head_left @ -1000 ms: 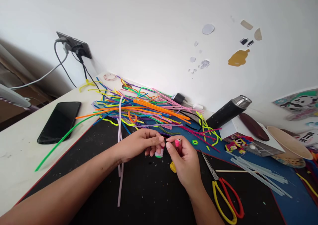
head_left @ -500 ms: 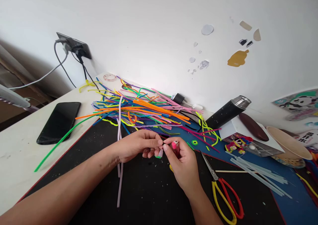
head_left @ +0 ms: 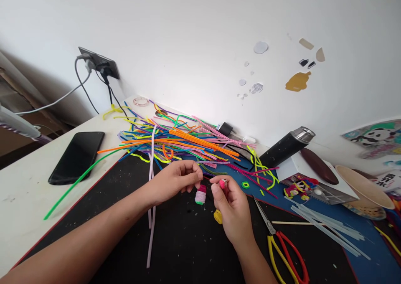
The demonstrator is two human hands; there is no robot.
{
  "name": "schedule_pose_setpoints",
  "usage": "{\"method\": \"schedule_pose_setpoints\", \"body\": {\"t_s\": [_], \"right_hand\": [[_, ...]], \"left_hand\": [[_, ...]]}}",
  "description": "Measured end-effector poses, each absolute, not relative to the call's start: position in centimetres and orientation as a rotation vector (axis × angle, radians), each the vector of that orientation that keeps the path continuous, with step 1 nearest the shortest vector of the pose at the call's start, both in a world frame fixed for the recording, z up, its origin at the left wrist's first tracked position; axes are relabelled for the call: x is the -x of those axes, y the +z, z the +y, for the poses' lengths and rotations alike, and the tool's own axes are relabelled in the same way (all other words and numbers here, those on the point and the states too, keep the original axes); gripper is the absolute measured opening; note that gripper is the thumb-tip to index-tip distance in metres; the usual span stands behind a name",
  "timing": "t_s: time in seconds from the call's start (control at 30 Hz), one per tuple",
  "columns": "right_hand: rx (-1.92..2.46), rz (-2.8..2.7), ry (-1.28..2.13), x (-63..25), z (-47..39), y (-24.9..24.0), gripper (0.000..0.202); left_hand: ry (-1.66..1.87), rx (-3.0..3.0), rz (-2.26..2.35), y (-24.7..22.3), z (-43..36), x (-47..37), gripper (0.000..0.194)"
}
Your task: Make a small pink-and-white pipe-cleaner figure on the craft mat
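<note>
My left hand (head_left: 180,177) is closed in a pinch above the black mat (head_left: 188,250); anything between thumb and forefinger is too small to make out. Just right of it, my right hand (head_left: 232,202) has its fingers curled round a small pink piece (head_left: 222,183) with a pale and dark top. Between and below the hands stands a small roll of wound pipe cleaner (head_left: 200,195), magenta above, lilac in the middle and green at the base. A yellow wound piece (head_left: 218,216) shows beside my right palm, partly hidden. Long lilac pipe cleaners (head_left: 151,238) pass under my left wrist.
A heap of coloured pipe cleaners (head_left: 175,140) lies along the wall. Scissors (head_left: 282,250) and translucent glue sticks (head_left: 332,229) are at right. A black flask (head_left: 285,147) leans behind them. A phone (head_left: 77,156) rests at left, with a green pipe cleaner (head_left: 72,194) over its edge.
My hands have drawn apart from where their fingertips met. The wound roll and the yellow piece show more fully. The view has tilted slightly.
</note>
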State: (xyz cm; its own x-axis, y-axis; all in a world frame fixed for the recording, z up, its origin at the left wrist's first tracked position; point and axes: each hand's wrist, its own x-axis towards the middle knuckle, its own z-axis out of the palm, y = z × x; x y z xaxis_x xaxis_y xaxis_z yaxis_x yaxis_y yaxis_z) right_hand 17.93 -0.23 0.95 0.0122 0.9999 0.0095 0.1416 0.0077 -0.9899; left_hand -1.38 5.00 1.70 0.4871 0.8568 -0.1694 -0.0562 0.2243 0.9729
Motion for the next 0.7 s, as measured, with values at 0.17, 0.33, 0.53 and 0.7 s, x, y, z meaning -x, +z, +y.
{"method": "schedule_pose_setpoints", "body": {"t_s": [0.17,0.33,0.53,0.7], "right_hand": [[1.226,-1.259,1.281,-17.8,-0.3,0.5,0.043],[1.216,-1.287,1.312,-17.7,-0.4,0.1,0.047],[1.228,-1.421,1.295,-17.5,-0.8,0.0,0.049],[1.300,-1.489,1.248,-17.4,-0.8,-0.3,0.049]], "left_hand": [[0.791,-1.254,0.902,1.9,5.2,1.7,0.042],[0.791,-1.297,0.899,2.0,5.2,1.7,0.037],[0.770,-1.339,0.889,1.9,5.1,1.7,0.029],[0.748,-1.347,0.866,2.0,5.0,1.7,0.021]]}}
